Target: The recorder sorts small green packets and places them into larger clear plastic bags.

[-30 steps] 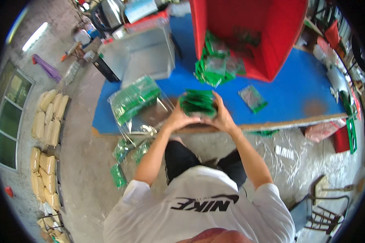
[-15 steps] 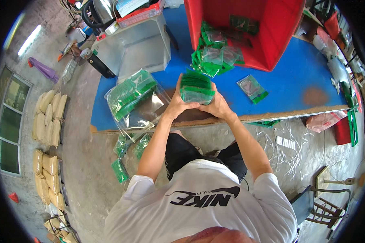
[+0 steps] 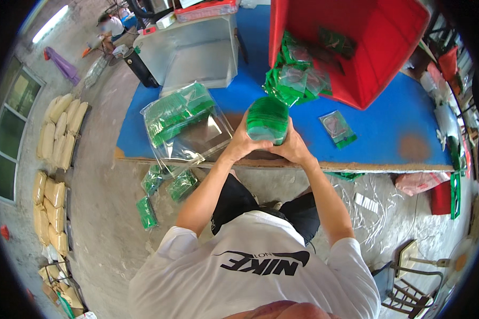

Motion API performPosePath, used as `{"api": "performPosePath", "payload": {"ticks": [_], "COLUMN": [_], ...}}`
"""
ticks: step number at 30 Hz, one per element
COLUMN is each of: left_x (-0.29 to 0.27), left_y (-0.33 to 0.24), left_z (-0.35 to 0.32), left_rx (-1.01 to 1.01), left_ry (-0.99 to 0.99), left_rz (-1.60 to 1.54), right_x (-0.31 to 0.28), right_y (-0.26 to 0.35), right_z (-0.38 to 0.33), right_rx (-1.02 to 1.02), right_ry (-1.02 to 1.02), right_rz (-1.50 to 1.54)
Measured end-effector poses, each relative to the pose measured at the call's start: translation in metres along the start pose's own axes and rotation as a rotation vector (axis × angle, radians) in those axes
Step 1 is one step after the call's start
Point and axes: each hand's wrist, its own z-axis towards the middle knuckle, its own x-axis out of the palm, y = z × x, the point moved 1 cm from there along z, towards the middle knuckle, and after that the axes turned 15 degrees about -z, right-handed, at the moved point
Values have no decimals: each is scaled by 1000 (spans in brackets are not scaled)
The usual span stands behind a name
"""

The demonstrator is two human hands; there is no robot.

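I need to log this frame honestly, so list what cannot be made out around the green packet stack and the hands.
Head view only:
- Stack of green packets: count too small to tell; its lower part is hidden by the left hand and right hand.
- Red bin: top cut off by the picture edge.
- Clear bag: contents blurred by glare.
- Single packet: contents too small.

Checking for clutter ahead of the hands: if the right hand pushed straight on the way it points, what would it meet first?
Beyond the green stack it holds with the left hand, the right hand would probably meet the green packets spilling from the red bin; depth is unclear.
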Motion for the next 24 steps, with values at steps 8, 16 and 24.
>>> {"api": "performPosePath", "payload": {"ticks": [8, 16, 24], "left_x": [-7, -7, -9], "left_y": [5, 9, 8], "left_z": [-18, -17, -10], "left_rx": [27, 26, -42], "left_ry": [-76, -15, -20], "left_rz": [353, 232, 127], "right_x": [8, 5, 6], "right_y": [0, 0, -3], "right_z": [-13, -25, -11], "right_rx": [-50, -60, -27], "right_ry": [49, 18, 4], "right_rz": [-78, -41, -108]}}
